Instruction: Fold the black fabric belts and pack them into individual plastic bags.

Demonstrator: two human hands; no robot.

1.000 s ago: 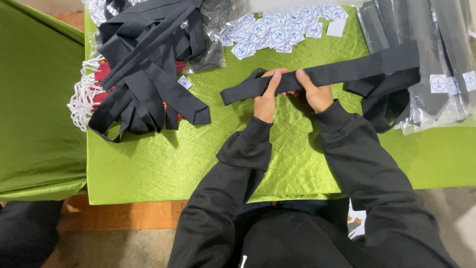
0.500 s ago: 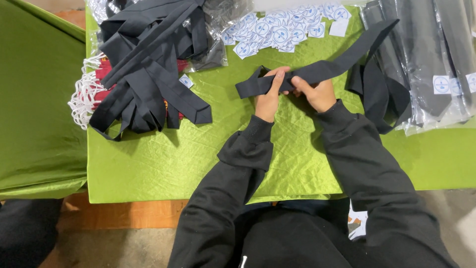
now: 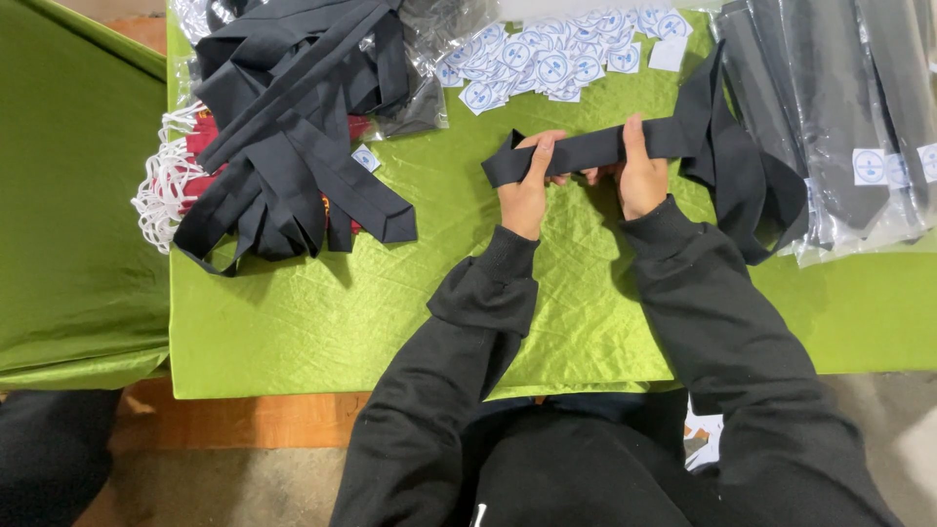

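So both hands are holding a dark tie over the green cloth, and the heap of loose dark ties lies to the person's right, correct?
Not quite. Both hands, left hand and right hand, do hold a dark tie over the green cloth, but the heap of loose dark ties lies to the person's left. The head view shows it.

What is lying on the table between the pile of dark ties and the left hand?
Mostly bare green cloth, seen in the head view. Only one small white sticker lies there, beside the tie pile; the left hand holds a tie.
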